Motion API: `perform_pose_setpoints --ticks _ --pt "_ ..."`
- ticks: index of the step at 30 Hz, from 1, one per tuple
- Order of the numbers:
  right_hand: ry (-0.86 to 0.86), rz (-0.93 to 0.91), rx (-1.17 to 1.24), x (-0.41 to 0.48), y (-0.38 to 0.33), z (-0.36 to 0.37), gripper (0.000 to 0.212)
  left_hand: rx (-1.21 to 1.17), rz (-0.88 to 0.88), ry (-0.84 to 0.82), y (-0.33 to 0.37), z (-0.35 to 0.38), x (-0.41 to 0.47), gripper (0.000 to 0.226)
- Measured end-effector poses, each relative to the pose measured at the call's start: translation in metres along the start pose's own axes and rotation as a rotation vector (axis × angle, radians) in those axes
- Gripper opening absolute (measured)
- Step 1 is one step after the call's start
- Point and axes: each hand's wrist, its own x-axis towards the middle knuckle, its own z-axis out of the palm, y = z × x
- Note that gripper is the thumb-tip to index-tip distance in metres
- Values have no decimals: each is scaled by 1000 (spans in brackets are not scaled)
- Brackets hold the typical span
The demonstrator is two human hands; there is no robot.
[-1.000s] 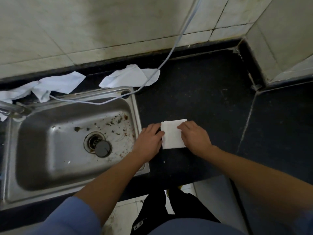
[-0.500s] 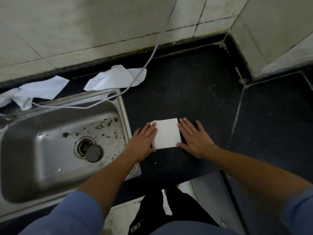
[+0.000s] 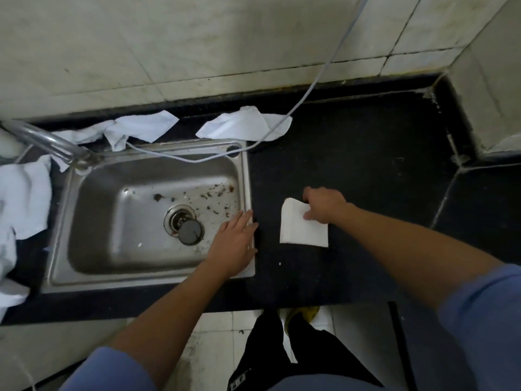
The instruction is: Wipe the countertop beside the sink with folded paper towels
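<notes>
Right hand (image 3: 324, 206): I am pinching the upper right corner of the folded paper towel (image 3: 303, 225), fingers curled.
Towel: lying on the dark worktop (image 3: 352, 165) at centre frame, stretching down-left from my right hand.
Left hand (image 3: 235, 244): resting flat, fingers straight, on the sink (image 3: 248, 176) rim, left of the towel.
In the way: a cable (image 3: 282, 119) and crumpled towels (image 3: 242, 125) are lying toward the top, by the wall.
</notes>
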Motion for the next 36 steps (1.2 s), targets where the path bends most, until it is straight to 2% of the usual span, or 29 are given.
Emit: perform_pose_setpoints --ticks 3,7,11,14,21,28,36 --pt "-70 37 122 1 -4 3 45 3 -82 18 -6 3 -20 62" --pt "-71 30 282 -11 -3 5 44 -2 -126 51 -5 -5 -29 57" --pt "9 5 425 -38 2 -2 29 4 -80 61 -2 -23 -21 53" --pt "141 15 469 -69 8 -10 21 22 -3 77 3 -44 -5 49" --pt "525 166 398 -160 17 -26 23 154 282 116 29 -97 27 47" --pt "649 420 215 -271 17 17 18 288 614 112 92 -112 16 38" --pt "729 803 261 -450 13 129 21 417 1052 82 250 -86 -57 37"
